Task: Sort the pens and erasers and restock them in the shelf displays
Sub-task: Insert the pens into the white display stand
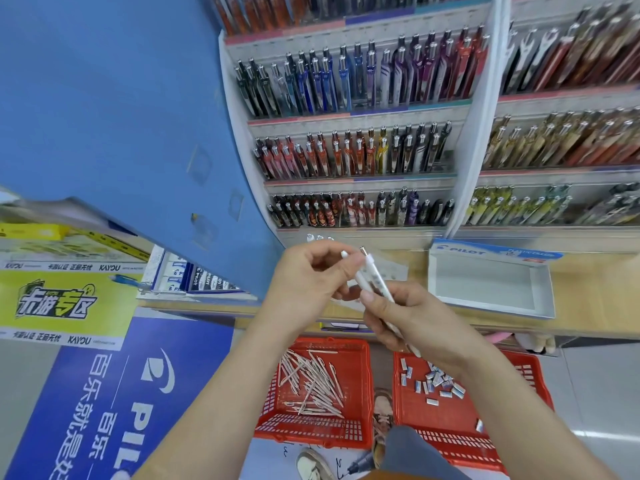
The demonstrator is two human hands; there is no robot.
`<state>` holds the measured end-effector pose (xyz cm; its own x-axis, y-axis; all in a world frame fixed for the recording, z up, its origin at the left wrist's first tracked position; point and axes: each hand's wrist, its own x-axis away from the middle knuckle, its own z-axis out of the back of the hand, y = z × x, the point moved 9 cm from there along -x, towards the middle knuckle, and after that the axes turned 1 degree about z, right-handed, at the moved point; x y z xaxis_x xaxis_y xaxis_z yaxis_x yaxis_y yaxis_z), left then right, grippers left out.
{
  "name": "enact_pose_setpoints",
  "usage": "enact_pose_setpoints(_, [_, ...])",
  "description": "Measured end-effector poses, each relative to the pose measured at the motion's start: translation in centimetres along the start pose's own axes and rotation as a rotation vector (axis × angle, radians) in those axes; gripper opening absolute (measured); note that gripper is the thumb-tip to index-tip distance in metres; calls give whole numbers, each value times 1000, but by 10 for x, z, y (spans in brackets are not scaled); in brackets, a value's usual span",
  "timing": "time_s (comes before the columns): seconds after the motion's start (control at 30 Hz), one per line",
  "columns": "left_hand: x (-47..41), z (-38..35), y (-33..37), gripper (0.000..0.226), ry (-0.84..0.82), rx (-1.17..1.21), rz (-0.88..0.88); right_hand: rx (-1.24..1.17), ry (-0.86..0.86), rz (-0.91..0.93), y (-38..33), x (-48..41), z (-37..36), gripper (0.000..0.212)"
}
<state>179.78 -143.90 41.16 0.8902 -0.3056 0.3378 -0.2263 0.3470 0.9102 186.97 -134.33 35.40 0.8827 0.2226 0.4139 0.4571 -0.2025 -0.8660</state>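
Fingers (372, 304) of left hand (304, 282) and right hand (412, 320) are pinching white pens (379, 280); one slipping loose is risking a fall among the erasers (438, 379) below.

White pens (375, 279) held slanted at centre, above the baskets.
Loose pens (311, 382) heaped in near left basket (311, 436); small wrapped erasers (437, 380) scattered in near right basket (450, 445).
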Motion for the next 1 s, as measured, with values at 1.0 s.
enact_pose_setpoints(1.0, [2, 22, 18, 10, 62, -15, 3, 368, 464, 326, -50, -2, 29, 18])
